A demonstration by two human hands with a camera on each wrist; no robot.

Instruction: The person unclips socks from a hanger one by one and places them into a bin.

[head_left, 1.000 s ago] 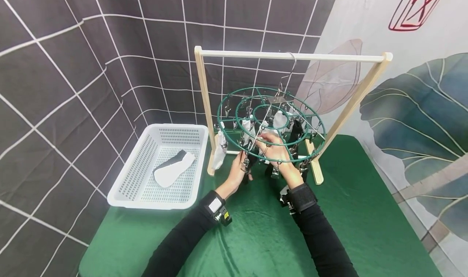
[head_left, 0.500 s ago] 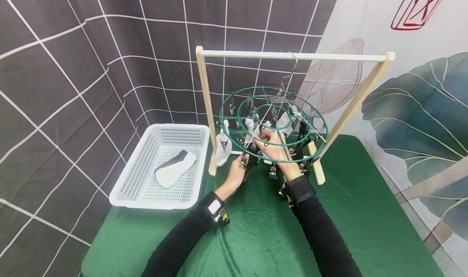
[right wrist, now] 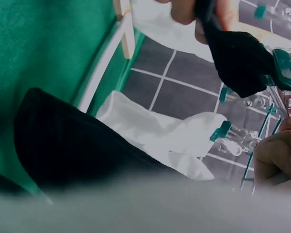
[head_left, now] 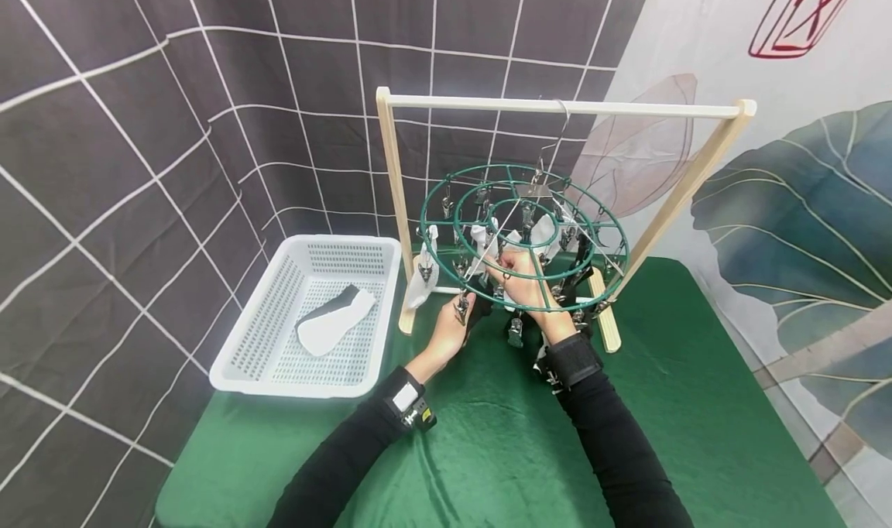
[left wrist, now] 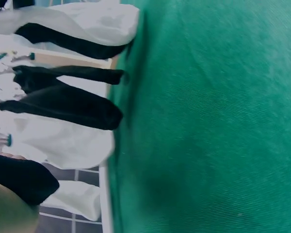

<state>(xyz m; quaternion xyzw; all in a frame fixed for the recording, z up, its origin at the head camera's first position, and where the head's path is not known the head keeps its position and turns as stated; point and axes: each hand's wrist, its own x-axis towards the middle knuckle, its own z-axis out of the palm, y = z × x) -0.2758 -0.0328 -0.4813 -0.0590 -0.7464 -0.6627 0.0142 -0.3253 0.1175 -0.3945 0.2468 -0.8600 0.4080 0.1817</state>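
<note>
My left hand point(head_left: 448, 330) holds a black sock point(right wrist: 240, 60) by its upper part, below the near left rim of a round green clip hanger point(head_left: 427, 253). Reaching through the hanger, my right hand point(head_left: 526, 276) pinches a metal clip point(right wrist: 283, 68) with teal tips; the clip meets the sock's edge. Whether it has closed on the fabric cannot be told. In the left wrist view the sock's black end shows beside the hand. Other black socks point(left wrist: 63, 104) and white socks point(head_left: 420, 280) hang from the hanger's clips.
The hanger hooks over the white bar point(head_left: 488, 105) of a wooden stand point(head_left: 704, 160). At the left, a white perforated basket point(head_left: 233, 354) contains a white and grey sock point(head_left: 327, 330). A green cloth point(head_left: 488, 458) covers the table; dark gridded fabric hangs behind.
My left hand has turned slightly, so its thumb now lies along the black sock. The right hand stays almost in place under the hanger. The white sock at the left has swung a little.
</note>
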